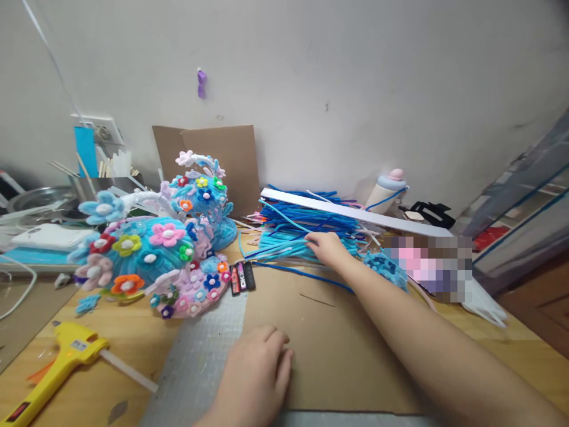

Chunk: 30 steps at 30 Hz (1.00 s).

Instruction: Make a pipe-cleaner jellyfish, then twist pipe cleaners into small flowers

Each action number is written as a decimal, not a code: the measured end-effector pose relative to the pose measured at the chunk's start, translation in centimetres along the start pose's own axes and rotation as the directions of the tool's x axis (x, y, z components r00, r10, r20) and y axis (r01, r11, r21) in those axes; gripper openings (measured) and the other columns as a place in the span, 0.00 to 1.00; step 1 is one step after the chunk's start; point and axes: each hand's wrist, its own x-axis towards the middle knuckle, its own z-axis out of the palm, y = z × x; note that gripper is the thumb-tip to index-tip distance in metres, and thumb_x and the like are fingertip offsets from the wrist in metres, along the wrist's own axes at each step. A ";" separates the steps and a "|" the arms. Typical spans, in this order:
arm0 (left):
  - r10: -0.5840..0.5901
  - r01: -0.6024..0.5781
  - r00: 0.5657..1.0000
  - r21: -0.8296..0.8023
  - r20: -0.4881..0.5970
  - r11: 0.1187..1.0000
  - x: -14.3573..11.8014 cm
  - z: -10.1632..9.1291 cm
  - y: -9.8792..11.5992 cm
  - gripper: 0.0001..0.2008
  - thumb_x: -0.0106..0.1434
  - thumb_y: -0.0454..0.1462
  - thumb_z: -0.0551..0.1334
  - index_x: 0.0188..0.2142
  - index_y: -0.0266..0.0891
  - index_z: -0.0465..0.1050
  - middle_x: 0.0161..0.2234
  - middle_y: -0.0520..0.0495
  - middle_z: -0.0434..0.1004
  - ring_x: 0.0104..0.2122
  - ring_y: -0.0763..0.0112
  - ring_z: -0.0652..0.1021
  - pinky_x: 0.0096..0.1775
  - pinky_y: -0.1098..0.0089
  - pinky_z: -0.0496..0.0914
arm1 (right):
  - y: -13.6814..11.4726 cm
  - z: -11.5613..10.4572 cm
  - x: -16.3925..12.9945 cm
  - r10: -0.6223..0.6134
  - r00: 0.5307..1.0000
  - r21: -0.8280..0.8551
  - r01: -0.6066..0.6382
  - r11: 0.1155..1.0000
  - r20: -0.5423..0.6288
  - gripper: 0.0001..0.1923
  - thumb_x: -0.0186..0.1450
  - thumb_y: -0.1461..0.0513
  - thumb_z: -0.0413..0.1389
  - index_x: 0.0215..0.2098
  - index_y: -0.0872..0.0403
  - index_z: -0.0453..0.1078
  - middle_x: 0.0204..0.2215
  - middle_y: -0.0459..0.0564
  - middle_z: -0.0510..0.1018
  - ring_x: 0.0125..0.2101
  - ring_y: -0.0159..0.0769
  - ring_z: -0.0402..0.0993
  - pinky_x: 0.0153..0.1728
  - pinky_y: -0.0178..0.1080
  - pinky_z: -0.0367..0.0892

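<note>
My right hand reaches forward into a heap of blue and light-blue pipe cleaners, its fingers on the light-blue strands; whether it grips any I cannot tell. My left hand rests loosely curled, palm down, on a sheet of brown cardboard near me, holding nothing. A long white strip lies across the top of the heap.
Pipe-cleaner flower ornaments in blue, pink and mixed colours stand at left. A yellow glue gun lies front left. Small black-and-pink packets, a bottle with a pink cap, leaning cardboard and a grey mat surround the work area.
</note>
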 end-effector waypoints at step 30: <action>-0.422 0.235 0.846 -0.938 0.326 -0.254 2.5 0.1 -1.2 0.03 0.63 0.28 0.57 0.36 0.32 0.68 0.22 0.54 0.66 0.19 0.83 0.68 0.22 0.81 0.66 | -3.1 -3.3 -16.7 -0.083 0.552 0.480 -0.630 0.610 0.830 0.11 0.62 0.57 0.50 0.32 0.57 0.69 0.15 0.38 0.61 0.13 0.21 0.51 0.14 0.27 0.46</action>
